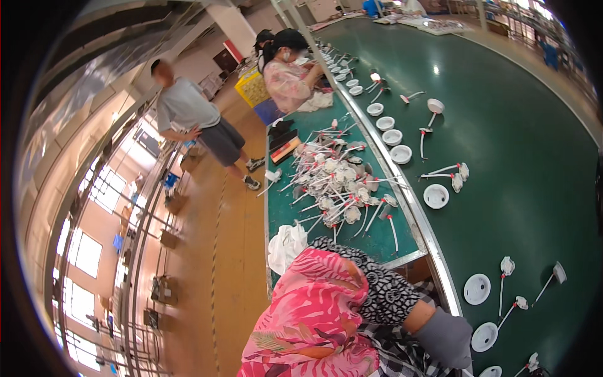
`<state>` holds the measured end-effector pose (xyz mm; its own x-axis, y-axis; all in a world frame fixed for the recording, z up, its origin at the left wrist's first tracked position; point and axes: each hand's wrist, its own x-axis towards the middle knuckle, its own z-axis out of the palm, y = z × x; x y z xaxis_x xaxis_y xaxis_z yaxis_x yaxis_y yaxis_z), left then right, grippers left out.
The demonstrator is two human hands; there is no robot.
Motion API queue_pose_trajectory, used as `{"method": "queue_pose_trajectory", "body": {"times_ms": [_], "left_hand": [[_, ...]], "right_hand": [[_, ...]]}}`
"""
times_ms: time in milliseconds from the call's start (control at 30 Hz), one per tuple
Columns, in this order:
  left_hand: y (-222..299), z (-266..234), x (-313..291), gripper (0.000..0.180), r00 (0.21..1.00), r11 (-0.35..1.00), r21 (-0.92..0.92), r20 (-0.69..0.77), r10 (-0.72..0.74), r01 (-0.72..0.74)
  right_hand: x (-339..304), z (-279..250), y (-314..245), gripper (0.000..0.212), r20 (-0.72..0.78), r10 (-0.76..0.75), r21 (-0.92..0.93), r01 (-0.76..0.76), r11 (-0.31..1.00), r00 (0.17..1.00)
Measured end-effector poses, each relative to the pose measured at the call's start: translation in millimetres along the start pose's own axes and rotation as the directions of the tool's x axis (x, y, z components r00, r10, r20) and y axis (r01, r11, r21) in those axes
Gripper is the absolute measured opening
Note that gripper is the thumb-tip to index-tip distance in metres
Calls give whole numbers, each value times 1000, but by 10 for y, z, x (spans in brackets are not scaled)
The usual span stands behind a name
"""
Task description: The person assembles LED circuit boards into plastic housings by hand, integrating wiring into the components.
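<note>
My left hand [445,339], in a grey glove, is low at the right, by the metal rail [433,251] of the green belt. Its back faces up and the fingers are turned out of sight, so whatever they may hold is hidden. A black-and-white patterned sleeve covers the forearm. Just right of the hand lies a round white cup [484,337] with small holes, and beside it a small disc-like part [521,302] with a white lead. A second white cup [477,289] sits farther up the belt. My right hand does not show.
A large pile of white-wired parts with red pieces [342,179] covers the green side table [370,248], next to a white cloth [287,248]. More cups [401,154] line the belt [502,169]. A seated co-worker [289,81] is farther along; another person [195,113] stands left.
</note>
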<state>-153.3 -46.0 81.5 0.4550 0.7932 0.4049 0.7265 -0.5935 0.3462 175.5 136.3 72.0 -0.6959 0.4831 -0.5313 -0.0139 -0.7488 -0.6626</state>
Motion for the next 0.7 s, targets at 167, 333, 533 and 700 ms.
{"method": "queue_pose_trajectory", "body": {"times_ms": [167,333,533,700], "left_hand": [[486,-574,-851,26,635,599,-349,-12,-772,721],[970,-855,-2304,24,-192,186,-730,-401,-896,657],[1510,-1366,-4664,35,-757,-17,-873,-413,-507,488],[1159,-1698,-6047,87,-669,-377,-559,-680,-301,738]], "right_hand": [[425,1382,-624,32,113,-115,-441,154,884,987],[854,2571,-694,49,580,-226,-406,518,753,782],[-55,4327,-719,31,797,194,-527,502,686,572],[-145,5367,-361,28,804,203,-498,445,745,560]]}}
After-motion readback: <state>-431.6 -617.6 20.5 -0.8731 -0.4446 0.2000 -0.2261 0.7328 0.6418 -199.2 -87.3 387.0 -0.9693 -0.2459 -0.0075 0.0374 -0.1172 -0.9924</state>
